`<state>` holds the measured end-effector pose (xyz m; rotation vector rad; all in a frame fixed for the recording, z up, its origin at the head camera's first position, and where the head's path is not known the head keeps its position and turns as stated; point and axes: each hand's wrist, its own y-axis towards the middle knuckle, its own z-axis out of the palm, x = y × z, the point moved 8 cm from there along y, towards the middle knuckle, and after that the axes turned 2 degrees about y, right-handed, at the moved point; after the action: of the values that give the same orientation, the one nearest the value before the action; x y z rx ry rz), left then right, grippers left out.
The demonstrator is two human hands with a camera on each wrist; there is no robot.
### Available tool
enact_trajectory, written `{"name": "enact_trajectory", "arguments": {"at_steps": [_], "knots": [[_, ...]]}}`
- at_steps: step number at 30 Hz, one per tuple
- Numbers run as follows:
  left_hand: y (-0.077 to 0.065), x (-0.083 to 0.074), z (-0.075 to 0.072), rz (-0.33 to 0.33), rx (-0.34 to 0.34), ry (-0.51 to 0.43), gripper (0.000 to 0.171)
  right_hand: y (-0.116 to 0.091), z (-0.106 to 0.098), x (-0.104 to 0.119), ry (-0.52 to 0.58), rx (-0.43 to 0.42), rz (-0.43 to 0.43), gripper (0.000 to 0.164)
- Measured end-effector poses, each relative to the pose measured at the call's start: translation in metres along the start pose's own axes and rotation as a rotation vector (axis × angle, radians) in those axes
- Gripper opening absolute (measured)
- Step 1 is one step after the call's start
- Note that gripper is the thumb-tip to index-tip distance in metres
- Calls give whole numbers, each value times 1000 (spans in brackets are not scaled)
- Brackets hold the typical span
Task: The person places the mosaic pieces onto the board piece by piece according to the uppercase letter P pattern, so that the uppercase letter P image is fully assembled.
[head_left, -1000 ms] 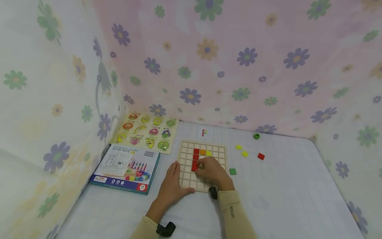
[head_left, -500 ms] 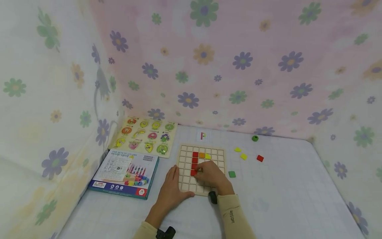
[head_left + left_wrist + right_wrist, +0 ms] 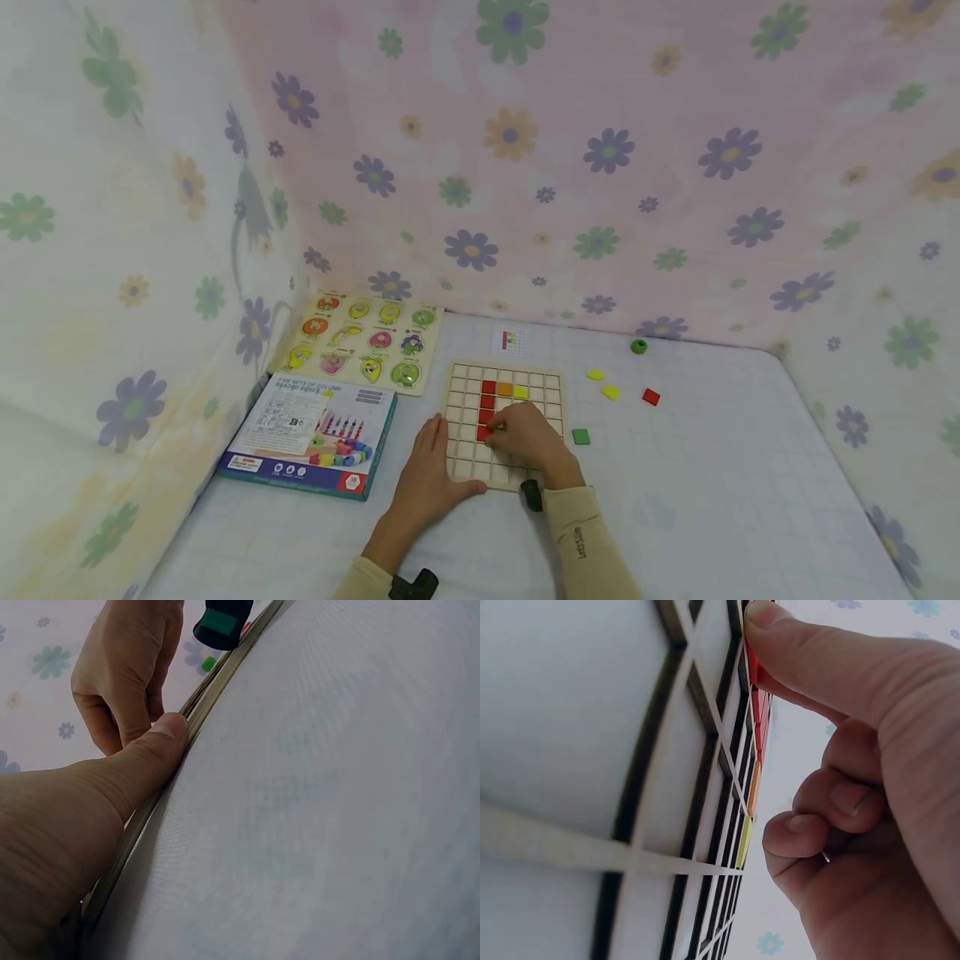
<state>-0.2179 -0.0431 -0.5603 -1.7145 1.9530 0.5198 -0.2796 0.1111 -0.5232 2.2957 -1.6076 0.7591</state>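
The wooden grid board [image 3: 465, 471] lies on the white cloth in front of me. My left hand [image 3: 423, 475] steadies its near left corner, fingers straight along the left side and thumb on the front edge. In a column of its cells sit several red tiles [image 3: 487, 402], with an orange tile [image 3: 505, 390] and a yellow tile [image 3: 520, 392] beside the top one. My right hand [image 3: 528, 433] has thumb and forefinger on the lowest red tile [image 3: 482, 433]; the right wrist view shows the thumb tip [image 3: 769, 613] against it and the other fingers curled.
A small pattern card [image 3: 510, 341] lies behind the board. To the right are a green tile [image 3: 581, 437], two yellow tiles, a loose red tile [image 3: 651, 397] and a green bead [image 3: 638, 347]. On the left are a boxed toy [image 3: 307, 433] and a fruit puzzle [image 3: 360, 342].
My right hand has moved slightly toward me down the red column, and its fingers are now at the lowest red tile. The left hand keeps its place on the board.
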Motion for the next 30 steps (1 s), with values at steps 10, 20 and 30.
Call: {"name": "enact_trajectory", "arguments": {"at_steps": [10,20,30], "knots": [[0,1,-1,10,-8,2,131,2,-2,8,-16,-13,-17,20],[1,1,1,20,0,8,133,0,-6,-2,91,-51,1,22],[2,3,3,19,-14,-11,132,-15,-34,-38,151,-117,145,31]]}}
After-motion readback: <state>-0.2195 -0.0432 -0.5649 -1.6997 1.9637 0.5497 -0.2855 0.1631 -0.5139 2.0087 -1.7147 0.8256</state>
